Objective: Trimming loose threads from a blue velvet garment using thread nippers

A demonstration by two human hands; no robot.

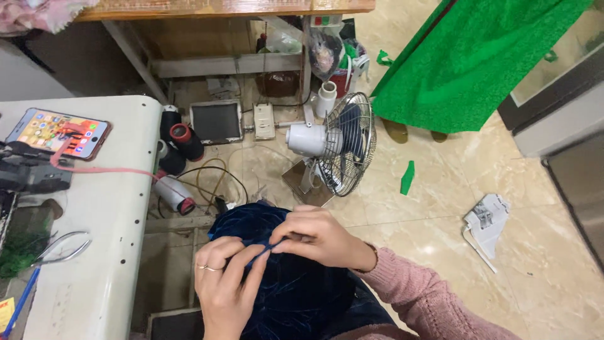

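Both hands (277,258) together — fingertips pinched

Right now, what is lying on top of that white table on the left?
On the white table lie a smartphone with a lit screen, a pink cord and small metal snips. A dark object sits at the left edge; what lies under it is hidden.

I see my left hand (225,283) and right hand (322,236) pinching a thin strip of dark blue velvet cloth (296,283) beside the white sewing table (107,220).
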